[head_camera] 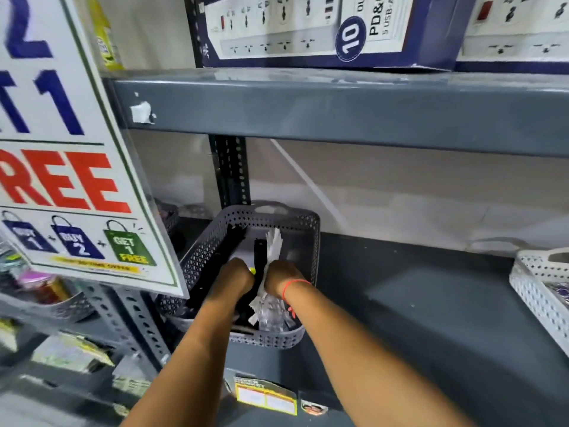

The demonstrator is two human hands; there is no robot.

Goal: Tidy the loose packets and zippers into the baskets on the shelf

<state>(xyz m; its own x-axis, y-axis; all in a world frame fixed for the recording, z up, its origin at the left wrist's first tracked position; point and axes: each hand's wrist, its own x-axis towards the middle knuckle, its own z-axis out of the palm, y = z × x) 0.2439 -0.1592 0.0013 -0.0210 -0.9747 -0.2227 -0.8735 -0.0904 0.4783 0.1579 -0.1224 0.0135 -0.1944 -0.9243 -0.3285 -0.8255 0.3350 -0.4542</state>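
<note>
A grey perforated basket (289, 224) stands on the grey shelf, left of centre. Inside it lie black zippers (226, 248) along the left side and white zippers in clear packets (274, 243) on the right. Both my hands are down inside the basket, side by side. My left hand (235, 272) is closed around a bundle of black zippers. My right hand (281, 275), with a red thread at the wrist, grips the white zipper packets. The fingers of both hands are hidden from me.
A white perforated basket (535, 291) sits at the shelf's right edge. A large promotion sign (70, 167) hangs close on the left. Boxes of power strips (308, 29) stand on the shelf above. The shelf surface (415, 297) between the baskets is bare. Price labels (264, 399) sit on the front edge.
</note>
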